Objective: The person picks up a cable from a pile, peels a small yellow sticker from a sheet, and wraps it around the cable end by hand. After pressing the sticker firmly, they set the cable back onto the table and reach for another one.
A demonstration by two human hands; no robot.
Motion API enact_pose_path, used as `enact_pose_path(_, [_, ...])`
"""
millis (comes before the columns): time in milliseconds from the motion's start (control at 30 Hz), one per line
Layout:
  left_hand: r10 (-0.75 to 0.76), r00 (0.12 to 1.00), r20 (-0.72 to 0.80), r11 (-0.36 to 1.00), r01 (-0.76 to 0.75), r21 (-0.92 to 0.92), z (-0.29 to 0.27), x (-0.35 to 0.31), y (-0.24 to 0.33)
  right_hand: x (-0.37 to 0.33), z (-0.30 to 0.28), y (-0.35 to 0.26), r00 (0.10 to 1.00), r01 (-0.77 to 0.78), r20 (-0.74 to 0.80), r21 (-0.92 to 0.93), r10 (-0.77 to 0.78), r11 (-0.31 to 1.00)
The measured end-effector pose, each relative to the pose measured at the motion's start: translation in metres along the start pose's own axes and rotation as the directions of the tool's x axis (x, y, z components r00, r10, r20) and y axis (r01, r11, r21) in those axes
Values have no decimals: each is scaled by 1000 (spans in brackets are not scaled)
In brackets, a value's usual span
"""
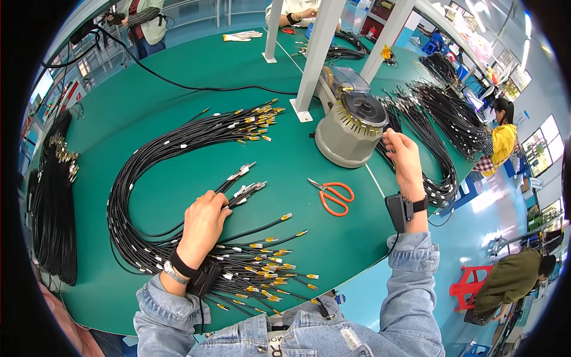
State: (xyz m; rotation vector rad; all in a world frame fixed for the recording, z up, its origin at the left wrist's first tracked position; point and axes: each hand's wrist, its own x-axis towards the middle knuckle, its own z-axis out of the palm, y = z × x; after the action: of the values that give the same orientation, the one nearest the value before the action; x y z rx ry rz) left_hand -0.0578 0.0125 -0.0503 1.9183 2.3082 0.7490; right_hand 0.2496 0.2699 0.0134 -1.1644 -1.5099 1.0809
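Observation:
My left hand is closed round a few black cables, whose ends with white labels stick out past the fingers in two small bunches. My right hand is raised at the right side of a round grey tape dispenser, thumb and forefinger pinched together. Whatever is between those fingertips is too small to make out. Below and around my left wrist lies a big U-shaped bundle of black cables, with yellow-tagged ends fanned out toward me and more at the far side.
Red-handled scissors lie between my hands. More cable bundles rest at the left edge and on the right. White posts rise behind the dispenser. White gloves lie at the far edge; other people are around.

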Motion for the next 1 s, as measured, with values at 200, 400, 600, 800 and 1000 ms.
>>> enact_pose_path(200, [8,997,-73,999,-11,-34,-12,3,5,13,13,6,992,-91,90,48,87,995])
enact_pose_path(400, [-83,996,-35,959,70,-276,-20,4,12,27,10,16,977,-125,197,237,78,963])
enact_pose_path(600, [35,999,41,955,-21,-297,-25,2,15,-1,19,-17,967,-196,253,668,28,718])
enact_pose_path(800, [-7,998,67,827,44,-560,-29,1,35,-83,55,-29,940,-115,322,611,-113,783])
enact_pose_path(1000, [12,994,-105,814,-71,-576,-29,-5,62,-165,105,-21,910,-181,412,490,-44,853])
